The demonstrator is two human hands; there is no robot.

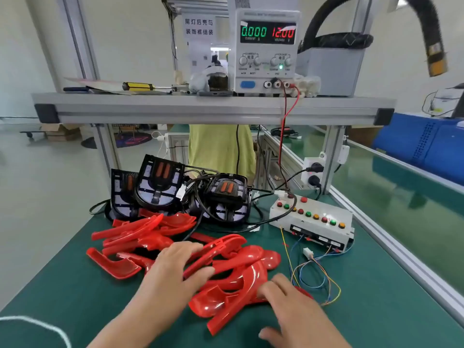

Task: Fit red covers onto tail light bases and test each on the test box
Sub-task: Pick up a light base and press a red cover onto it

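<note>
Presently both hands lie palm down on the heap of red covers point(247, 257) at the near middle of the green mat point(75, 297). The left hand point(173, 270) rests with fingers straight and close together, thumb splayed. The right hand point(293, 307) sets slightly spread fingertips on the nearest cover. The covers are glossy, curved and overlapping. Black tail light bases point(157, 189) stand behind them, with the test box point(326, 208) to the right.

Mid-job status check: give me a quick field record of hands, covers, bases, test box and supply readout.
left hand: lies on the red covers, fingers spread
right hand: fingertips touch the nearest cover
tail light bases: behind the pile, no cover fitted
test box: right of bases; white connector loose in front
power supply: 0.000 A, 12.00 V
</note>
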